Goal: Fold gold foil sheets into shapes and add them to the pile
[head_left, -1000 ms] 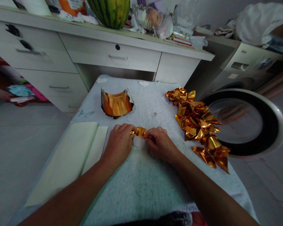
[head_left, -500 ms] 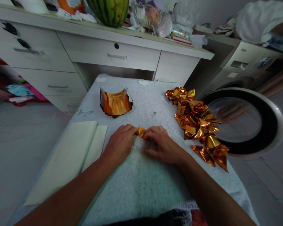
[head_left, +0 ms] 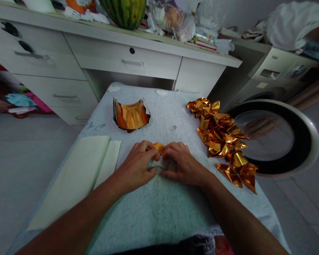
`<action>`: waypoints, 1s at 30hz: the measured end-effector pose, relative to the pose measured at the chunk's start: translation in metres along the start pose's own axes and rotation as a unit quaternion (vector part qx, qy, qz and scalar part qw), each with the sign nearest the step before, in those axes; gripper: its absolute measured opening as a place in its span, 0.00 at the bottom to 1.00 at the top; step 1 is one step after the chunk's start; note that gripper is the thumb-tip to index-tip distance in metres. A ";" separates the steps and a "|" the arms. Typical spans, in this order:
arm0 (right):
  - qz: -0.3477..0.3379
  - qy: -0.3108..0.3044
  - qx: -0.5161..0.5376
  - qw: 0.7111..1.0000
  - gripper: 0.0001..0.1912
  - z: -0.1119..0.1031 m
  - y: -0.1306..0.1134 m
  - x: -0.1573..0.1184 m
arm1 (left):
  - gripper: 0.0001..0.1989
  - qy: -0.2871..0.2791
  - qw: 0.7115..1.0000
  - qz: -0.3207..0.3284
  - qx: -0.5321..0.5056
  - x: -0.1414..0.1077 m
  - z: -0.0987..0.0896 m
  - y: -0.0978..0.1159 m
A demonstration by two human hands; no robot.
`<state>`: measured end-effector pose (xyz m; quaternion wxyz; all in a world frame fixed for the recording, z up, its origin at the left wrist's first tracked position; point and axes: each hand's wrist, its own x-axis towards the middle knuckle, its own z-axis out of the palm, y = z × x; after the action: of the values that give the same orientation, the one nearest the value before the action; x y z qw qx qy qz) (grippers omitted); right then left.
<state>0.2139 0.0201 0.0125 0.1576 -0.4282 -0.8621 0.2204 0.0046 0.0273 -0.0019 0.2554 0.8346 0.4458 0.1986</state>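
Observation:
Near the middle of the cloth-covered table [head_left: 159, 205], my left hand [head_left: 139, 163] and my right hand [head_left: 182, 163] pinch a small gold foil piece [head_left: 158, 148] from either side. Its pale underside shows between my fingers, and the fingers hide most of it. Beyond my left hand stands a curved stack of gold foil sheets [head_left: 132, 116]. To the right lies a pile of folded gold foil pieces [head_left: 220, 134]. Pale paper sheets [head_left: 74, 177] lie flat on the left, partly under my left forearm.
Behind the table is a white drawer cabinet [head_left: 122, 58] with a watermelon [head_left: 123, 12] and a glass bowl [head_left: 166, 17] on top. At the right, the open round door [head_left: 273, 136] of a washing machine borders the table.
The fingers of my left hand have shifted, with the thumb moved a little right and nearer my right hand. My right hand stays nearly in place.

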 end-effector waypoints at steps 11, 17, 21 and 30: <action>0.020 0.025 -0.033 0.999 0.13 0.008 -0.007 0.004 | 0.08 0.006 1.000 0.003 0.003 0.000 0.003 -0.003; 0.000 0.051 -0.021 0.998 0.08 0.010 -0.003 0.003 | 0.12 0.022 1.000 -0.003 0.006 0.000 0.006 0.002; -0.002 0.043 -0.007 0.999 0.09 0.006 -0.001 0.002 | 0.05 0.027 1.000 -0.008 0.012 0.001 0.008 0.002; 0.041 0.056 0.067 0.995 0.10 0.006 0.008 0.002 | 0.05 0.033 0.999 -0.002 0.013 0.001 0.008 0.003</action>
<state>0.2151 0.0242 0.0035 0.2244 -0.4633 -0.8171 0.2595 0.0111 0.0247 -0.0060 0.2300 0.8299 0.4583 0.2198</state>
